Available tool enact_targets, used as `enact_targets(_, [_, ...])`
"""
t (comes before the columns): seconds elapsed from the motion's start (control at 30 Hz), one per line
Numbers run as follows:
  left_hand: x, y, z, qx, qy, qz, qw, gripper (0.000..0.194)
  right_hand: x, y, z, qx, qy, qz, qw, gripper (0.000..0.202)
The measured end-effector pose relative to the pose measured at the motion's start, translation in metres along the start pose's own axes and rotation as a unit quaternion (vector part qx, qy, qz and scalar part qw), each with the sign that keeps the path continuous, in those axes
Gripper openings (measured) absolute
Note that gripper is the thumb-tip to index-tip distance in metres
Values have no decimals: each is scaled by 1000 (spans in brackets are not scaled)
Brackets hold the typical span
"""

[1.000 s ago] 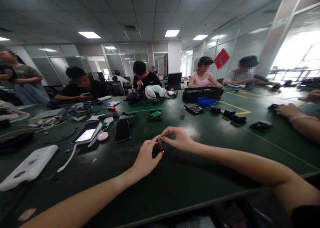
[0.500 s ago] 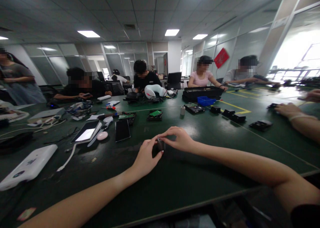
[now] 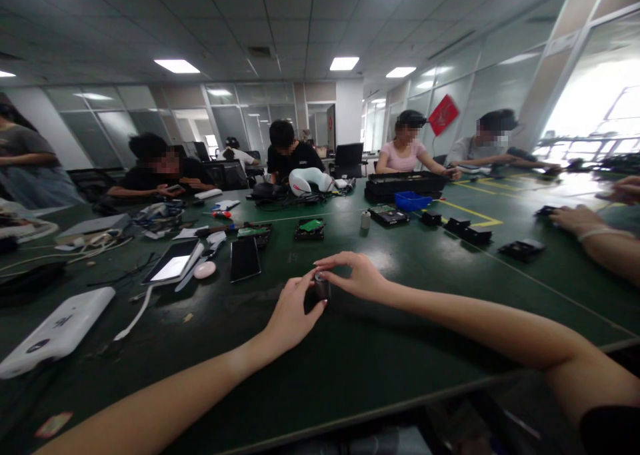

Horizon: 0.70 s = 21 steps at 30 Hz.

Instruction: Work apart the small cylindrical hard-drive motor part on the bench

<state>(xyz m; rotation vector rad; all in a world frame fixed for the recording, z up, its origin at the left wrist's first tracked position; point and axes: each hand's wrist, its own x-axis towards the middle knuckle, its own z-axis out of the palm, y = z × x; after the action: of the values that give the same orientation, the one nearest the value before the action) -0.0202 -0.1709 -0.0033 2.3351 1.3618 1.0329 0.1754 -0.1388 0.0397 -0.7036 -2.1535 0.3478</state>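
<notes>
A small dark cylinder with a silvery top stands on the green table in front of me. My left hand is closed on it from the left, thumb low on the near side and fingers reaching to the top. From the right, my right hand pinches at its upper end, with thumb and fingertips meeting around the top. Fingers cover part of the cylinder, so its far side is hidden. A similar light grey cylinder stands apart, farther back.
Beyond my hands lie a black phone, a circuit board with green parts, a hard drive and a blue tray. Left are a white device and a pink round object. Another person's hand is at right.
My hands stay around the cylinder in almost the same place. More of its silvery top shows between the fingers now. The standing person at far left has shifted farther left.
</notes>
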Motion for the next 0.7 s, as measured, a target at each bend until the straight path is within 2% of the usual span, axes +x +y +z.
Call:
enact_targets(0.2, [0, 0, 1, -3, 6, 9, 1000, 51, 4, -1, 2, 61, 2, 13, 998, 19])
enact_targets(0.33, [-1, 2, 0, 2, -8, 3, 1000, 58, 12, 8, -4, 86, 66, 45, 993, 20])
enact_targets(0.43, [-1, 4, -2, 4, -13, -2, 1000, 60, 16, 29, -12, 54, 99, 83, 990, 22])
enact_targets(0.6, [-1, 4, -3, -3, -17, -9, 1000, 61, 5, 70, -15, -11, 4, 123, 992, 13])
enact_targets(0.7, [-1, 2, -2, -6, -18, -11, 1000, 62, -2, 81, -12, -15, -34, 124, 992, 12])
